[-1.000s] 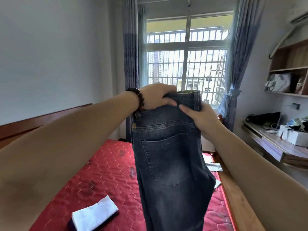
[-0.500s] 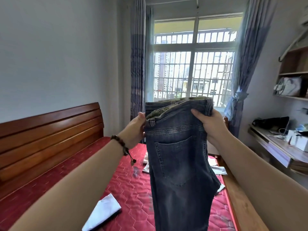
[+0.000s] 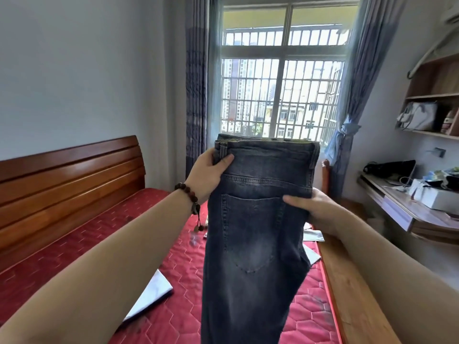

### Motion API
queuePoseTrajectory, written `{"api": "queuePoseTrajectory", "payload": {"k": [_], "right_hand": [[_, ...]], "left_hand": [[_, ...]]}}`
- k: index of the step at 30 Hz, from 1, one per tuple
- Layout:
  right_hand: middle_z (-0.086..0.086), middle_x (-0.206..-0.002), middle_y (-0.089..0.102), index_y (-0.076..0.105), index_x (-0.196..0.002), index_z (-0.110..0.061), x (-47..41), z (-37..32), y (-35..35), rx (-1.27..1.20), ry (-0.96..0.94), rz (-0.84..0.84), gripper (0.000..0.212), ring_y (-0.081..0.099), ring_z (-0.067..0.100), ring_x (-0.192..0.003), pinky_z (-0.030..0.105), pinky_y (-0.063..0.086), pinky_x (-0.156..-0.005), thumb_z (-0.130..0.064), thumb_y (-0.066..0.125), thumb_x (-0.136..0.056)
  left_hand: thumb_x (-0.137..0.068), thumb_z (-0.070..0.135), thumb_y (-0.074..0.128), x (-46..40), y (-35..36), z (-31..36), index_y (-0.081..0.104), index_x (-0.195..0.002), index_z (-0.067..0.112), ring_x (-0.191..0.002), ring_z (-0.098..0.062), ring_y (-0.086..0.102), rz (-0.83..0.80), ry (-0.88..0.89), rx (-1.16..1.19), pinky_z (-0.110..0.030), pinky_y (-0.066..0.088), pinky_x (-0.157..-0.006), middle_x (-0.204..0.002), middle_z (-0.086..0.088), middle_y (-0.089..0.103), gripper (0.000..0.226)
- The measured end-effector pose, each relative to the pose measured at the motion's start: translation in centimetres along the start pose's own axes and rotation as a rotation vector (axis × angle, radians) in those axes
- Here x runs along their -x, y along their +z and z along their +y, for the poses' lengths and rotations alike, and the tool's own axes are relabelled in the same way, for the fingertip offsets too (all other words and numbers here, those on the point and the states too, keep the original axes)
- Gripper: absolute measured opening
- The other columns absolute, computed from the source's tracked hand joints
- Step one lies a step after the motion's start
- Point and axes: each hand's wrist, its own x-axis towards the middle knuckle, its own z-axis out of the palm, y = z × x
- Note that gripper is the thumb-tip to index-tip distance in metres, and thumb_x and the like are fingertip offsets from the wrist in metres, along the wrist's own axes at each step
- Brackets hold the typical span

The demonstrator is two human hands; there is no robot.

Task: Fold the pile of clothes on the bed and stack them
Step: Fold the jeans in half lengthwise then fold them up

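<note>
Jeans: dark blue jeans [image 3: 255,232] hang upright in the air over the bed, back pocket facing the camera, waistband on top, legs running down out of view at the bottom edge
Left hand: the left hand [image 3: 207,173] pinches the waistband's left corner, thumb on the near face beside a belt loop, the other fingers hidden behind the cloth
Right hand: the right hand [image 3: 314,207] grips the jeans' right edge lower down, below the waistband and level with the top of the pocket, thumb pressed across the near face, fingers hidden behind
Bracelet: a dark beaded bracelet [image 3: 188,194] sits on the left wrist, a tassel dangling from it
Bed: a bed [image 3: 104,224] with a red quilted cover lies under the jeans, a wooden headboard [image 3: 72,177] at left and a wooden side rail along the right
White cloth: a folded white cloth [image 3: 151,294] lies on the cover, left of the hanging legs, apart from them
Other clothes: pale pieces [image 3: 313,235] lie on the bed behind the jeans, mostly hidden by them
Window: a barred window [image 3: 280,78] with blue-grey curtains stands behind the jeans
Bench: a wooden bench [image 3: 402,209] along the right wall carries a white box [image 3: 439,197] and a dark bag
Shelf: a wall shelf [image 3: 432,115] above the bench holds a pale bag
</note>
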Motion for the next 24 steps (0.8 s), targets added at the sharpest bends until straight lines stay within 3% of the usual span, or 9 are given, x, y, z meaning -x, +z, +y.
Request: {"api": "queuePoseTrajectory", "payload": {"k": [2,5,9,13,17,20,24], "right_hand": [[0.017,-0.108,0.071,0.073,-0.096,-0.006,0.4,2.7,-0.6,0.035,0.037,0.012,0.083,0.069,0.031,-0.096,0.036,0.058,-0.08,-0.037,0.1,-0.024],[0.015,-0.11,0.071,0.074,-0.097,-0.009,1.0,3.5,-0.3,0.027,0.087,-0.06,0.08,0.068,0.03,-0.101,0.039,0.057,-0.086,-0.036,0.1,-0.026],[0.012,-0.106,0.072,0.068,-0.105,-0.007,1.7,1.5,0.9,-0.013,0.134,-0.197,0.091,0.071,0.024,-0.09,0.032,0.059,-0.072,-0.037,0.1,-0.025],[0.015,-0.107,0.071,0.071,-0.103,-0.007,1.3,-0.1,2.2,-0.135,0.184,-0.328,0.081,0.071,0.026,-0.09,0.035,0.059,-0.072,-0.032,0.1,-0.031],[0.017,-0.105,0.071,0.073,-0.099,-0.006,-0.6,0.2,2.9,-0.176,0.249,-0.354,0.078,0.072,0.026,-0.086,0.036,0.06,-0.069,-0.031,0.1,-0.03],[0.016,-0.113,0.069,0.066,-0.111,-0.009,-2.1,1.5,3.0,-0.104,0.242,-0.333,0.088,0.071,0.026,-0.092,0.039,0.059,-0.078,-0.035,0.099,-0.033],[0.015,-0.113,0.07,0.071,-0.106,-0.01,-4.0,4.7,2.1,-0.101,0.19,-0.24,0.07,0.07,0.026,-0.093,0.038,0.059,-0.079,-0.035,0.096,-0.045]], "left_hand": [[-0.096,0.014,0.058,0.4,-0.2,-0.6,0.064,-0.098,0.016,-0.097,-0.017,0.062,-0.009,0.023,-0.09,-0.038,0.051,-0.094,-0.102,-0.003,0.067,0.006],[-0.095,0.021,0.059,0.8,-0.8,-0.7,0.064,-0.103,0.006,-0.092,-0.014,0.061,0.032,0.086,-0.316,-0.035,0.049,-0.09,-0.101,-0.007,0.068,0.018],[-0.096,0.034,0.056,1.4,-2.1,0.7,0.063,-0.103,0.004,-0.089,-0.015,0.063,0.076,0.146,-0.45,-0.035,0.05,-0.085,-0.099,-0.008,0.069,0.031],[-0.099,0.031,0.052,1.7,-3.7,2.7,0.066,-0.094,0.001,-0.067,0.004,0.059,0.106,0.121,-0.41,-0.016,0.048,-0.065,-0.08,0.007,0.065,0.033],[-0.099,0.028,0.052,0.9,-4.9,2.4,0.065,-0.089,0.005,-0.056,0.013,0.054,0.111,0.091,-0.437,-0.006,0.04,-0.056,-0.075,0.009,0.061,0.029],[-0.098,0.032,0.054,0.1,-5.8,-0.4,0.066,-0.089,0.002,-0.063,0.006,0.055,0.127,0.049,-0.535,-0.008,0.04,-0.057,-0.077,0.005,0.063,0.034],[-0.096,0.035,0.057,-0.8,-6.1,-5.9,0.067,-0.088,0.011,-0.073,-0.001,0.059,0.124,-0.063,-0.481,-0.013,0.046,-0.065,-0.083,0.006,0.067,0.027]]}}
